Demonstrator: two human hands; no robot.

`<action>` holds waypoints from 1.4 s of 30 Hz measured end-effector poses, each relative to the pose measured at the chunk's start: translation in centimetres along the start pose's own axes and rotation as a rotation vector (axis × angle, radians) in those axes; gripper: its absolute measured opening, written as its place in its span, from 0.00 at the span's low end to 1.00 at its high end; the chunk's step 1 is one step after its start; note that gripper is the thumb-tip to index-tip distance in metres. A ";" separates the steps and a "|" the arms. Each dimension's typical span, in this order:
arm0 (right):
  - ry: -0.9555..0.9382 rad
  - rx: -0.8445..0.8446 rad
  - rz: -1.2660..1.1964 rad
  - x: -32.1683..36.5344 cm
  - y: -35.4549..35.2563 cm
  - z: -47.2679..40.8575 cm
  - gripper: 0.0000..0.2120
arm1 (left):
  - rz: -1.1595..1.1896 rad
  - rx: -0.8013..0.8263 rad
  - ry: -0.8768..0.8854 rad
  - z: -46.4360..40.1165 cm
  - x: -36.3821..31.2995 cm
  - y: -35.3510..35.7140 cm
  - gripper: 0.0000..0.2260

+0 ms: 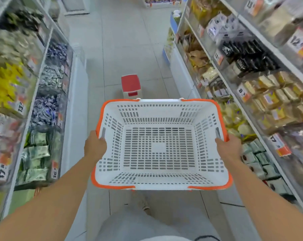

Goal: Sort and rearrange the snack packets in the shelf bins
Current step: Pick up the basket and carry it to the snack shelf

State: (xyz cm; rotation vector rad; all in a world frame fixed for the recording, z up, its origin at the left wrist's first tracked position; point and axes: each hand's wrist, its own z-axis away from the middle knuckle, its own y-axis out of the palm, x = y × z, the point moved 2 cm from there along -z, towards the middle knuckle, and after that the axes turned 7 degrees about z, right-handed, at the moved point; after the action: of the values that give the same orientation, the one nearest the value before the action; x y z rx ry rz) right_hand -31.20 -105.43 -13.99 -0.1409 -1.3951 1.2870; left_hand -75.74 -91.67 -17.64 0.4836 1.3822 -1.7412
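Observation:
I hold an empty white plastic basket (161, 184) with an orange rim in front of me, level above the aisle floor. My left hand (94, 146) grips its left rim and my right hand (229, 148) grips its right rim. Clear shelf bins full of snack packets line both sides: green packets (36, 162) low on the left, blue-and-white packets (44, 110) above them, yellow packets (3, 84) further left. On the right are tan packets (276, 100), black packets (248, 56) and pale green packets (258, 153).
A small red-topped step stool (131, 86) stands on the tiled floor just beyond the basket, in the middle of the aisle. Orange price tags hang on the bin fronts. The aisle runs on ahead to another shelf at the far end.

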 end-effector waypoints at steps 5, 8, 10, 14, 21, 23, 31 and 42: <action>0.004 -0.045 -0.018 10.1 2.5 -7.2 0.04 | 0.016 0.051 0.036 -12.9 -7.6 -0.6 0.11; 0.019 -0.073 -0.062 14.5 5.8 -13.1 0.02 | 0.024 0.055 0.040 -20.9 -11.8 0.6 0.14; 0.031 -0.086 -0.100 17.1 8.4 -17.3 0.05 | 0.018 0.064 0.038 -26.1 -14.4 1.5 0.14; 0.055 -0.056 -0.155 23.7 12.8 -24.9 0.11 | 0.015 0.054 0.028 -36.0 -19.3 2.2 0.07; 0.102 -0.062 -0.154 35.4 18.9 -35.8 0.10 | -0.009 0.055 0.056 -52.7 -29.5 2.0 0.05; 0.118 -0.063 -0.160 38.0 21.3 -38.5 0.09 | -0.052 0.066 0.054 -58.1 -31.5 2.7 0.06; 0.341 -0.164 -0.241 45.6 27.9 -45.0 0.04 | -0.170 0.245 0.190 -78.2 -42.0 7.9 0.08; 0.652 -0.272 -0.358 48.7 33.8 -57.8 0.11 | -0.277 0.412 0.350 -92.6 -58.2 23.1 0.11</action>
State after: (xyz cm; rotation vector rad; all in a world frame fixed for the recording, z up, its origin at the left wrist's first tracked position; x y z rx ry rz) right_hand -22.00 -23.82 -24.28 -0.4345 -0.9606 0.6590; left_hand -42.11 14.94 -18.48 0.8916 1.3734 -2.2672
